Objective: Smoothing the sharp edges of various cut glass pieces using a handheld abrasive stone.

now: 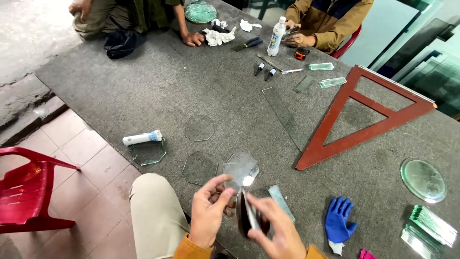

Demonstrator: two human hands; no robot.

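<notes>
Open counter (pixel 143 91) is left bare across the far left stretch. The near middle is crowded by three octagonal glass panes (pixel 199 128), with a white torch (pixel 142 138) to their left. Passage rightward is barred by a red wooden triangle (pixel 364 115). The near right is blocked by a blue glove (pixel 339 219) and a round glass disc (pixel 423 179).

Four octagonal glass panes (pixel 199 128) lie across the middle; two round glass discs (pixel 423 179); one blue glove (pixel 339 220) at the bottom.
</notes>
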